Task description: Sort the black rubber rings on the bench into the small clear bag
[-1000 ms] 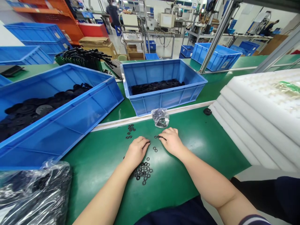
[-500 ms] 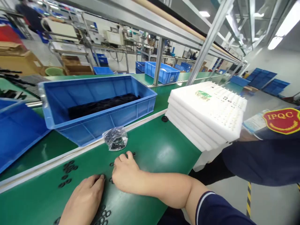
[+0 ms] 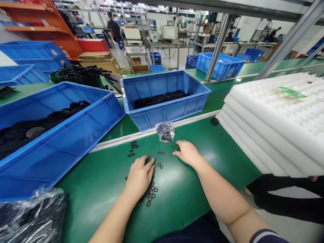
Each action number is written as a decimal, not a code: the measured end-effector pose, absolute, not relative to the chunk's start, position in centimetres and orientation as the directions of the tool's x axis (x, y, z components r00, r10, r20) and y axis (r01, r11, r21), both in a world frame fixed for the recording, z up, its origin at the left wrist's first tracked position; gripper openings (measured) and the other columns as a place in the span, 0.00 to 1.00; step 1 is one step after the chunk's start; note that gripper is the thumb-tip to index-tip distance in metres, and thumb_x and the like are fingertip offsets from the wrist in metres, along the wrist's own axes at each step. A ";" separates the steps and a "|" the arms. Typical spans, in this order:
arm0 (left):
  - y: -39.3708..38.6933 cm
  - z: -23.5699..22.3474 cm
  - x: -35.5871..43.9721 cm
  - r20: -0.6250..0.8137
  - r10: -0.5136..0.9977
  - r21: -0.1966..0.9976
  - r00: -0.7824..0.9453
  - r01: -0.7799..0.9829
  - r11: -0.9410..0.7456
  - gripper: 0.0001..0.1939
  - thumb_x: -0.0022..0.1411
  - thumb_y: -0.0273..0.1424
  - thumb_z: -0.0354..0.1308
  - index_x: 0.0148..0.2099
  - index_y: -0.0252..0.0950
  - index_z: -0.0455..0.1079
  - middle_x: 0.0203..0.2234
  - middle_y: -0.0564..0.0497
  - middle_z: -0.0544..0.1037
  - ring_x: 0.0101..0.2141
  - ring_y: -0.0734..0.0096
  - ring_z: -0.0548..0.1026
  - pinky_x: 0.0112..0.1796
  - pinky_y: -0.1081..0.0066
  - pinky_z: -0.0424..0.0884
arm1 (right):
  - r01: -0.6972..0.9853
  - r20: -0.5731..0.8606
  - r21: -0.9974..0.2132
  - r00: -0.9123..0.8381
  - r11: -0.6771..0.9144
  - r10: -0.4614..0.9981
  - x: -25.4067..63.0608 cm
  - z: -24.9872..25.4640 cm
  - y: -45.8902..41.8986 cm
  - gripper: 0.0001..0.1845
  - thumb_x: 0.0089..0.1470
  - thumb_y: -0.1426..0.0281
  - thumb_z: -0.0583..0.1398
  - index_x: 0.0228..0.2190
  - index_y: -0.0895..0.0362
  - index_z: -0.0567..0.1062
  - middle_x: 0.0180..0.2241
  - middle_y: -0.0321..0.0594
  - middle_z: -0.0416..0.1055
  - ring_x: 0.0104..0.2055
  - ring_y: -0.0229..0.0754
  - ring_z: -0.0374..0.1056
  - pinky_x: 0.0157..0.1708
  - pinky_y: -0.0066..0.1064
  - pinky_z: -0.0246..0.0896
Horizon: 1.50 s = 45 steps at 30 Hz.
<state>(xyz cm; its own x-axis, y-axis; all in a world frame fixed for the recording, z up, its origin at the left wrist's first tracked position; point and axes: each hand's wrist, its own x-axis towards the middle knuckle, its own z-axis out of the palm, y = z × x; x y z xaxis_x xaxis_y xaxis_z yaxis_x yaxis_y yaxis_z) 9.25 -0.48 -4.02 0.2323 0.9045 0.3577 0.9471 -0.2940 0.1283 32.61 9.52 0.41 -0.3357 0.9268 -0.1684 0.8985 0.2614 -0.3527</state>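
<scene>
Black rings (image 3: 151,193) are lying midway across the tabletop (image 3: 182,199), partly under the left hand (image 3: 139,175), its fingers resting loosely spread. The right hand (image 3: 187,153) is resting half-curled around dark bits (image 3: 178,149), its hold unclear; a clear bag (image 3: 165,131) is sitting by the far edge.
</scene>
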 end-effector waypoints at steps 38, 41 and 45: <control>-0.5 -3.2 9.5 0.551 0.793 0.265 0.260 0.847 -0.462 0.12 0.70 0.31 0.54 0.53 0.36 0.70 0.41 0.43 0.78 0.41 0.60 0.75 0.42 0.61 0.69 | 0.861 0.129 -0.385 -0.306 0.332 0.943 29.6 -1.5 9.4 0.13 0.65 0.74 0.51 0.40 0.60 0.76 0.43 0.49 0.70 0.46 0.47 0.62 0.49 0.38 0.59; -0.3 -2.8 10.0 0.642 0.724 0.227 0.251 0.840 -0.493 0.16 0.68 0.30 0.57 0.57 0.37 0.66 0.41 0.42 0.78 0.41 0.59 0.77 0.43 0.61 0.71 | 0.782 0.193 -0.459 -0.375 0.421 0.907 28.9 -0.6 7.7 0.11 0.65 0.72 0.53 0.40 0.59 0.75 0.42 0.46 0.72 0.46 0.45 0.64 0.49 0.35 0.60; -0.2 -4.2 9.2 0.673 0.703 0.261 0.230 0.815 -0.517 0.13 0.68 0.33 0.56 0.54 0.40 0.67 0.40 0.45 0.79 0.38 0.58 0.78 0.43 0.59 0.72 | 0.628 0.164 -0.584 -0.529 0.514 0.832 27.4 -0.1 5.3 0.07 0.63 0.70 0.57 0.39 0.56 0.76 0.40 0.39 0.75 0.45 0.40 0.69 0.47 0.29 0.63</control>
